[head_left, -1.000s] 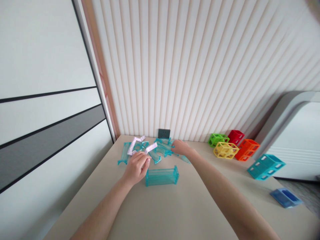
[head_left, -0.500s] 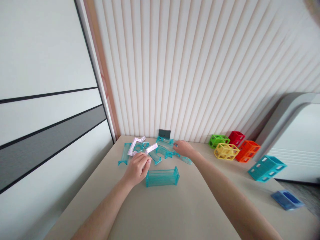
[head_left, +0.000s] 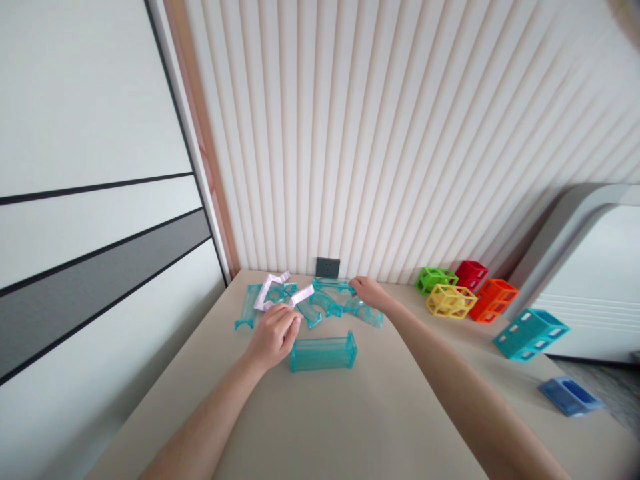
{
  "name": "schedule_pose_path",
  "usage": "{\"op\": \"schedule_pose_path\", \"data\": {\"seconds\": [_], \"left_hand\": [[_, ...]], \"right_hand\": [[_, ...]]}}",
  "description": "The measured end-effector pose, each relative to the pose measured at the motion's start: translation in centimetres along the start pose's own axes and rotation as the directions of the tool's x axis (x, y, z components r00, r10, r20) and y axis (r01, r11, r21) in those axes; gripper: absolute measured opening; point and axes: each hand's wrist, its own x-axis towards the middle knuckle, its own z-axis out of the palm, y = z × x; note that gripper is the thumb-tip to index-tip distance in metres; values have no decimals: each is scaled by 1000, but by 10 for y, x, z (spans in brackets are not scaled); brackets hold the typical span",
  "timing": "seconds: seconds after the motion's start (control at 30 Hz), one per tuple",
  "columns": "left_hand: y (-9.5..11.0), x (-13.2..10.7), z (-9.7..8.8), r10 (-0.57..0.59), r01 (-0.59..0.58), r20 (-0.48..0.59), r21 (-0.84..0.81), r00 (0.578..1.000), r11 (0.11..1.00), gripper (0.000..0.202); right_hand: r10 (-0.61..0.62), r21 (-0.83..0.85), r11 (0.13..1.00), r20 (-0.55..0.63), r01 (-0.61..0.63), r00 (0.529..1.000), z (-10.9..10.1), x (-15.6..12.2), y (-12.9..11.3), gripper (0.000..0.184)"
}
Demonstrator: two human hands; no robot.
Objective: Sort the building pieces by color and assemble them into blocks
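The left hand point(head_left: 273, 333) lay curled, fingers pressed together, beside the straight teal track piece point(head_left: 323, 353); the outstretched right hand point(head_left: 369, 292) pinched a curved teal track piece point(head_left: 334, 285).

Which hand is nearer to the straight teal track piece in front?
The left hand. It rests beside the left end of the straight teal track piece, nearly touching. The right hand is farther back, at the curved teal pieces.
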Motion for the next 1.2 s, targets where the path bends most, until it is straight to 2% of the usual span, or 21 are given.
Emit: {"op": "schedule_pose_path", "data": {"seconds": [0.23,0.6,0.93,1.07,1.2], "left_hand": [[0,-1,0,-6,6,14,1,1000,1000,22],[1,0,-1,-2,2,22,-1,1000,1000,23],[2,0,-1,4,-4,22,-1,1000,1000,23],[3,1,-1,4,-4,13,1,1000,1000,24],[3,1,-1,1,-1,11,-3,1000,1000,24]], "right_hand": [[135,252,958,22,-137,991,8,5,13,33],[315,529,803,15,-274,949,6,-3,13,30],[374,680,638,138,-362,917,3,-13,11,24],[374,699,609,164,-375,913,3,-15,13,24],[360,717,608,134,-341,923,4,-15,14,31]]}}
